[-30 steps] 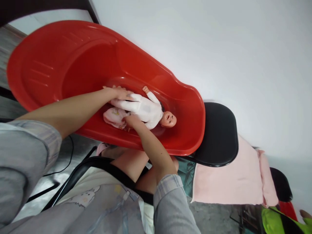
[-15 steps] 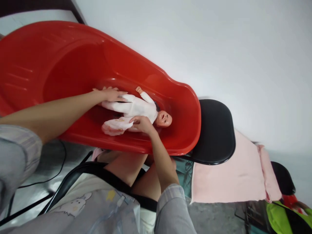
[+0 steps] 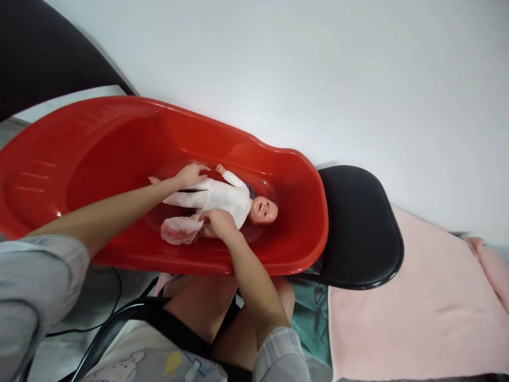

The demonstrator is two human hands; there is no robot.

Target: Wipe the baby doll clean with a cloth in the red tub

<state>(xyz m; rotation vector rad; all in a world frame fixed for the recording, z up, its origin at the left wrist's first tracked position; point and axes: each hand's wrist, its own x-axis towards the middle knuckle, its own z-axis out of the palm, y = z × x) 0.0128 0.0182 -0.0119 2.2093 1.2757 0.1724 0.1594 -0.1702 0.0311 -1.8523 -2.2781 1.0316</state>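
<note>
A baby doll (image 3: 226, 200) in white clothing lies on its back inside a red baby bathtub (image 3: 286, 212), its head toward the right end. My left hand (image 3: 191, 175) is over the doll's far leg and hip, fingers stretched out and apart, holding nothing. Between the fingertips of my right hand (image 3: 219, 223) is the edge of a small white and pink washcloth (image 3: 181, 231). This cloth hangs bunched beside the doll's near side. The doll's near hand is hidden behind my right hand and the cloth.
A black padded chair seat (image 3: 358, 228) stands against the tub's right end. Farther right, a pink towel (image 3: 401, 318) is spread out. A white wall (image 3: 318, 69) rises behind the tub, and my knees are under its near rim.
The view has shifted, so the tub sits lower in the picture. My left hand has shifted from the doll's legs toward its far side. My right hand still grips the washcloth.
</note>
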